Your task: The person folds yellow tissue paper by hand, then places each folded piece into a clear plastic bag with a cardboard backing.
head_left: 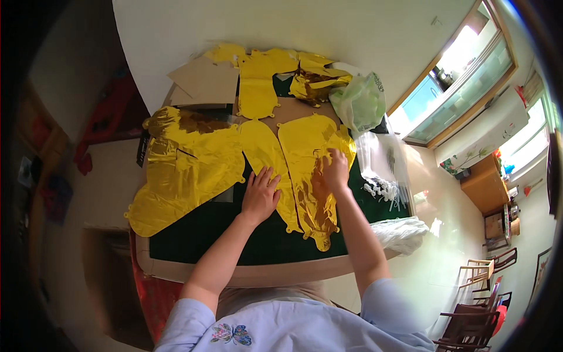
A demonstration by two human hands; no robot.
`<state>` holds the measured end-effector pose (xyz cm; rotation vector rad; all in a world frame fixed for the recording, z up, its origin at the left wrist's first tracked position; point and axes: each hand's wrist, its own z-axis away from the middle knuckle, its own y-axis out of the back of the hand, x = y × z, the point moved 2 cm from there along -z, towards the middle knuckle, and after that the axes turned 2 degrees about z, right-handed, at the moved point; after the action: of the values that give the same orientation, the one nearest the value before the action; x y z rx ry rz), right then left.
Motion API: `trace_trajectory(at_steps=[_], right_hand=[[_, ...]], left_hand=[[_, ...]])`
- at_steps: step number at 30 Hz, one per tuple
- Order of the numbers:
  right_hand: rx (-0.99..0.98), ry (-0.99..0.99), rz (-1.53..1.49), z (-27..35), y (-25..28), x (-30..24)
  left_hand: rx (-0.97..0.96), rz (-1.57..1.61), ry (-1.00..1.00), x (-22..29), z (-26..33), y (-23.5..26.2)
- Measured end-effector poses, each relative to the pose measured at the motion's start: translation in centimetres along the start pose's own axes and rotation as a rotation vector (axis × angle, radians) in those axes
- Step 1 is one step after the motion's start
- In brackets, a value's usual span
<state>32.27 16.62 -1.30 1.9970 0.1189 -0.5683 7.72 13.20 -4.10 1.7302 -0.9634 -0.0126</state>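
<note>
Flat, uninflated gold foil balloons lie across the dark green table top. My left hand [261, 196] rests with its fingers stretched out on the lower part of the narrow middle foil balloon [262, 145]. To its right, my right hand [335, 170] has its fingers bent and closed at the right side of the wrinkled right-hand foil balloon [305, 149]. The fingertips are partly hidden, but they appear to pinch its foil. A large foil balloon [187, 185] spreads out to the left of my left hand, apart from it.
More gold foil balloons [257, 82] lie at the back, beside brown cardboard sheets [208, 82]. A pale green plastic bag [360, 105] stands at the back right. Clear bags with white ties [384, 170] lie along the right edge. A white plastic bundle [402, 232] sits at the right corner.
</note>
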Motion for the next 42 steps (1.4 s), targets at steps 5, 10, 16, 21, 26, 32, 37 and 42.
trace_trajectory(at_steps=[5,10,16,21,26,32,37,42], right_hand=[[-0.082,-0.110,0.019,-6.3,-0.8,4.0],[-0.114,-0.280,0.201,-11.5,-2.7,4.3],[-0.220,-0.344,0.187,-15.1,-5.9,5.8],[-0.098,-0.274,-0.114,-16.4,-5.6,3.5],[-0.114,-0.342,-0.015,-15.5,-1.9,5.8],[-0.153,0.419,-0.009,0.8,0.7,0.0],[-0.326,0.426,0.066,7.2,0.7,-1.9],[-0.266,0.450,0.078,7.0,-0.3,-3.0]], left_hand=[[-0.018,-0.011,0.013,-0.1,0.0,-0.1],[-0.037,-0.006,0.030,-0.2,0.7,0.0],[-0.041,0.013,0.024,0.1,0.5,-0.2],[-0.067,-0.008,0.044,0.0,0.4,0.2],[-0.062,0.019,0.038,0.0,0.1,0.1],[-0.022,0.016,0.043,-0.2,0.6,0.5],[-0.037,0.020,0.013,0.0,-0.1,0.2],[-0.008,-0.094,0.077,0.0,-0.1,0.2]])
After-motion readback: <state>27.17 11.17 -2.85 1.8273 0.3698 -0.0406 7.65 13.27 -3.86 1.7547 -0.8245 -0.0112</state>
